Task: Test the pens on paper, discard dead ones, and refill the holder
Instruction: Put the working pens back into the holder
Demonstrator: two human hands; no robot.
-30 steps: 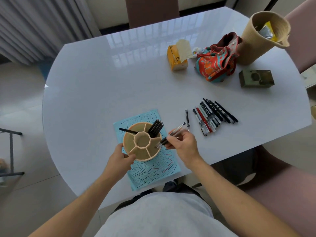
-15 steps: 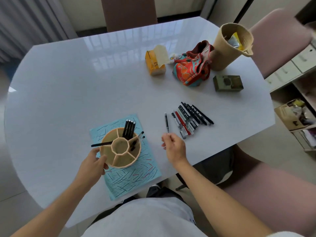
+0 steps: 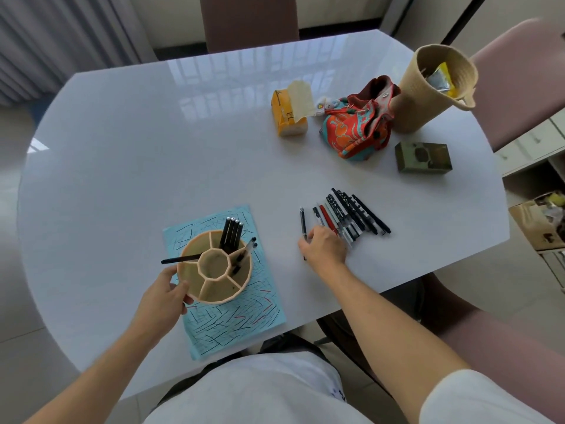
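Note:
A beige, divided pen holder [image 3: 214, 289] stands on a blue sheet of paper [image 3: 235, 322] covered in scribbled lines. My left hand [image 3: 165, 298] grips the holder's near-left wall. Inside it are several black pens [image 3: 232, 234], a clear pen [image 3: 246, 250], and one black pen [image 3: 180, 259] leaning out to the left. To the right, my right hand [image 3: 324, 247] lies over the lower end of a lone black pen [image 3: 302, 221] on the table, its fingers curled round it. A row of several loose pens [image 3: 354, 214] lies just beyond, with the hand hiding some near ends.
At the back right of the white table [image 3: 153, 148] are an orange tissue box [image 3: 287, 120], a colourful cloth bag [image 3: 357, 133], a woven basket [image 3: 428, 87] and a small green box [image 3: 423, 157]. Pink chairs [image 3: 519, 87] stand at the right, and cardboard boxes sit on the floor there.
My right hand let the clear pen go into the holder, then moved right and down onto the lone black pen. My left hand stayed on the holder.

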